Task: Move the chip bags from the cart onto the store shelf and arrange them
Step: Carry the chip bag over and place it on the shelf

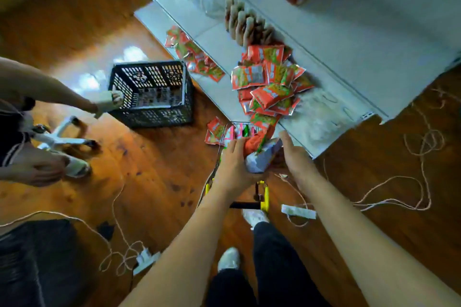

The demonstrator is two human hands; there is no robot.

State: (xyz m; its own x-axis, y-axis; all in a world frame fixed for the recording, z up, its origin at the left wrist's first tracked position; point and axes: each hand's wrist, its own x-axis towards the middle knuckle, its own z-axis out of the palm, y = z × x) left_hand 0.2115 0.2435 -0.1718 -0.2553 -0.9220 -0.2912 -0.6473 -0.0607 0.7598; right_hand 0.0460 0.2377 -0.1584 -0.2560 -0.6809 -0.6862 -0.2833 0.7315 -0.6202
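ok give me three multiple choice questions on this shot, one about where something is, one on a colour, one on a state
1. Where does the black crate stand?
A. on the wooden floor, left of the shelf
B. on the shelf
C. inside the cart

2. What is the main colour of the chip bags piled on the shelf?
A. blue
B. red-orange with green
C. plain white

3. What is the state of the person's hands?
A. both hang empty at the sides
B. the left hand grips a bundle of bags and the right hand is at its other side
C. both rest flat on the shelf

Answers:
1 A, the crate sits on the floor boards beside the shelf edge.
2 B, the packets show red-orange with green patches.
3 B, the left fingers wrap the bundle above the cart.
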